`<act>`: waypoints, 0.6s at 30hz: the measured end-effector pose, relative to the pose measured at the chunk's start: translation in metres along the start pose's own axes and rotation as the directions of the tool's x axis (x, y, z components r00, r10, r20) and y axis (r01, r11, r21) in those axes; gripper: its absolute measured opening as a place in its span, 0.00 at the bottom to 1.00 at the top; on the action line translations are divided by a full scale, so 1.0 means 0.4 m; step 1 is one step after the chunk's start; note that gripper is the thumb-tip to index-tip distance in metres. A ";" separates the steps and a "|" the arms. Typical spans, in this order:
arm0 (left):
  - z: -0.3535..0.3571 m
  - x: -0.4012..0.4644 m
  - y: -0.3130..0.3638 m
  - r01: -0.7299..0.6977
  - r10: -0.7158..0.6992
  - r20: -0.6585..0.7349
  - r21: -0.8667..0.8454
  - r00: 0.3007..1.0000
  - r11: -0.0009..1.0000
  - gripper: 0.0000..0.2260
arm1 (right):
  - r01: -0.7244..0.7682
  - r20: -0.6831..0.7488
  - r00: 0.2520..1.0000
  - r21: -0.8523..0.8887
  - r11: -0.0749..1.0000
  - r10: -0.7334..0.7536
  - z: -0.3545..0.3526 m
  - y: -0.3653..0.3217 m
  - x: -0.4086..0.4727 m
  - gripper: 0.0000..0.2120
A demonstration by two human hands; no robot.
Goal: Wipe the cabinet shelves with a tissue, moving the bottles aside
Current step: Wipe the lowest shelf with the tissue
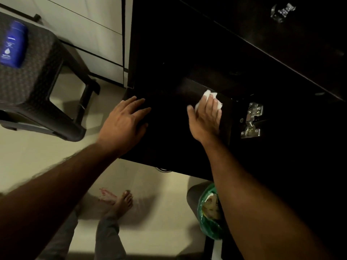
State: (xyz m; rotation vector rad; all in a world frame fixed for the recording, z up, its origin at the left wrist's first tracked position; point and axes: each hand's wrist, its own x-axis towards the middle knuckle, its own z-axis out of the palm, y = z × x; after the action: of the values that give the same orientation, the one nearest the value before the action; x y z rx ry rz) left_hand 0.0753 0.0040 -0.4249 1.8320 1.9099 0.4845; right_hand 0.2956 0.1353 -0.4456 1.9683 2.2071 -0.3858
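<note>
A white tissue (209, 99) lies on the dark cabinet shelf (169, 128), and my right hand (205, 117) presses it flat with straight fingers. Only the tissue's far edge shows beyond the fingertips. My left hand (124, 121) rests flat on the same dark shelf to the left, fingers spread, holding nothing. A blue bottle (13, 44) lies on a dark plastic stool (41, 76) at the far left, away from the cabinet. The shelf interior is very dark and little detail shows.
A metal door hinge (252, 121) sits just right of my right hand. A bin with a green bag (210, 212) stands on the floor under my right forearm. My bare foot (122, 203) is on the pale tiled floor. A shiny handle (282, 12) is at top right.
</note>
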 end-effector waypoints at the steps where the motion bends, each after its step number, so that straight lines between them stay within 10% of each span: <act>1: 0.001 0.001 -0.001 0.004 -0.004 -0.006 -0.003 1.000 1.000 0.24 | -0.022 -0.014 1.000 0.026 0.999 0.022 0.002 -0.033 0.022 0.36; 8: 0.011 0.012 0.003 -0.025 0.025 -0.044 -0.007 0.999 1.000 0.23 | 0.282 0.036 0.959 -0.071 0.957 -0.280 -0.001 -0.017 -0.048 0.34; 18: 0.011 0.010 -0.008 -0.026 0.025 -0.067 -0.013 0.997 1.000 0.22 | -0.350 0.008 0.934 0.216 0.912 0.357 -0.029 -0.094 0.098 0.41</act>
State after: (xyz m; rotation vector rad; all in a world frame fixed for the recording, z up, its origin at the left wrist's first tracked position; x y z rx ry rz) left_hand 0.0750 0.0077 -0.4306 1.8551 1.9241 0.5727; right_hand 0.2543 0.1723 -0.4426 2.4432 1.8301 -0.5609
